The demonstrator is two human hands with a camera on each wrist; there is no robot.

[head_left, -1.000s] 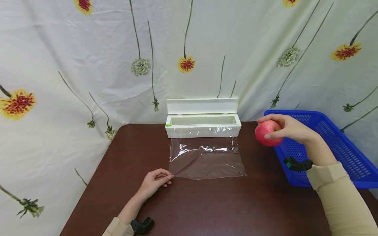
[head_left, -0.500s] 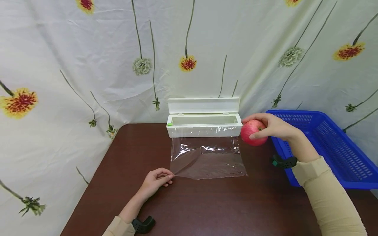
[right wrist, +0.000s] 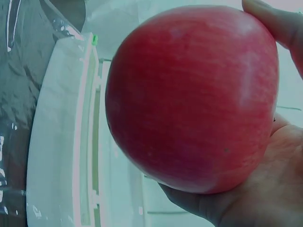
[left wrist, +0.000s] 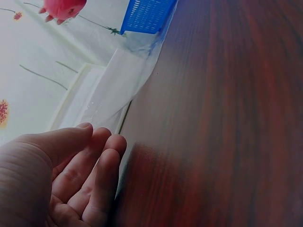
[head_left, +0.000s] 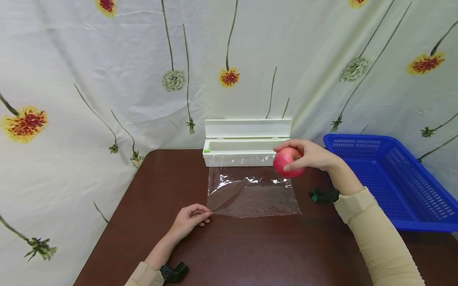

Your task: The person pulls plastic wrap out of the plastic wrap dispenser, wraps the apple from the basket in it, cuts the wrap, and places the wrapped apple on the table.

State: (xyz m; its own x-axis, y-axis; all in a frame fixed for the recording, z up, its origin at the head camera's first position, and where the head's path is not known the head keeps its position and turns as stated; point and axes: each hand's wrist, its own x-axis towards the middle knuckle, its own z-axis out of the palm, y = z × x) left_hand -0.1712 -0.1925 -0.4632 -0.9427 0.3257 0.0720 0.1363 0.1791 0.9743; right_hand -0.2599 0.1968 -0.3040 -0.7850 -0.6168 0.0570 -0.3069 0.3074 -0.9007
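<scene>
A sheet of clear plastic wrap [head_left: 254, 198] stretches forward over the table from a white wrap dispenser box [head_left: 229, 160] whose lid stands up. My left hand [head_left: 189, 220] pinches the sheet's front left corner between thumb and fingers; the left wrist view shows the same pinch from close by. In my right hand [head_left: 311, 155] is a red apple [head_left: 286, 161], gripped from above and held in the air in front of the dispenser's right end. The apple fills much of the right wrist view, with fingers [right wrist: 279, 23] around it.
A blue plastic basket [head_left: 375, 169] stands at the right of the dark brown table [head_left: 243, 254]. Behind the table hangs a white flowered cloth [head_left: 143, 59]. A black band [head_left: 323, 196] is on the right wrist, another on the left.
My right hand has carried the apple leftward, away from the basket to the dispenser's right end and over the sheet's right side. The left hand keeps its pinch in place.
</scene>
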